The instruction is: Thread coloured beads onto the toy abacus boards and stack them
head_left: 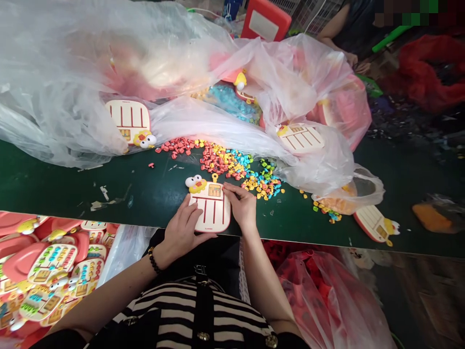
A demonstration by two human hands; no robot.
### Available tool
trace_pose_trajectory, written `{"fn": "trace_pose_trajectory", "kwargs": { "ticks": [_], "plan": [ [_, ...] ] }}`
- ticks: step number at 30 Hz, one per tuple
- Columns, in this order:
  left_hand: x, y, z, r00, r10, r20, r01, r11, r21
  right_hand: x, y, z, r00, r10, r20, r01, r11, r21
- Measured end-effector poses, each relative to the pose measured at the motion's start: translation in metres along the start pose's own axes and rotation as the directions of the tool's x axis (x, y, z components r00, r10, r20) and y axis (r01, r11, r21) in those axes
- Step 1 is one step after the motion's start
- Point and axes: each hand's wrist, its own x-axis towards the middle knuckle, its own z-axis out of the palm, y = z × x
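Observation:
A cream toy board (212, 220) with red slots, a yellow duck-like face with bulging eyes and a small yellow loop lies flat near the green table's front edge. My left hand (183, 220) grips its left side, fingers over the face of the board and thumb along the bottom edge. My right hand (242, 206) pinches the upper right edge, by the small picture window. Whether a small piece sits in those fingertips is hidden. Just beyond the board lies a spread of small red, yellow, blue and green plastic pieces (218, 157).
Clear plastic bags (189, 121) heap along the table's back. Similar boards rest at left (128, 118), right (301, 138) and far right (374, 223). A pile of boards filled with coloured pieces (53, 261) is below left. Another person's hands (358, 63) show at top right.

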Motion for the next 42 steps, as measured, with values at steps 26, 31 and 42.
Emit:
{"fn": "trace_pose_trajectory", "kwargs": {
  "ticks": [26,31,42],
  "plan": [
    [0.005,-0.003,-0.002,0.996,0.004,0.086,-0.001,0.999,-0.035,-0.022,-0.004,-0.007,0.931,-0.288,0.224,0.364,0.774,-0.518],
    [0.004,-0.004,-0.001,0.997,0.020,0.070,-0.018,0.999,-0.038,-0.031,-0.005,-0.014,0.920,-0.305,0.245,0.391,0.731,-0.559],
    [0.006,-0.007,-0.006,0.988,0.050,0.145,-0.031,0.991,-0.129,-0.055,-0.030,0.013,0.882,-0.408,0.236,0.461,0.852,-0.249]
  ]
}}
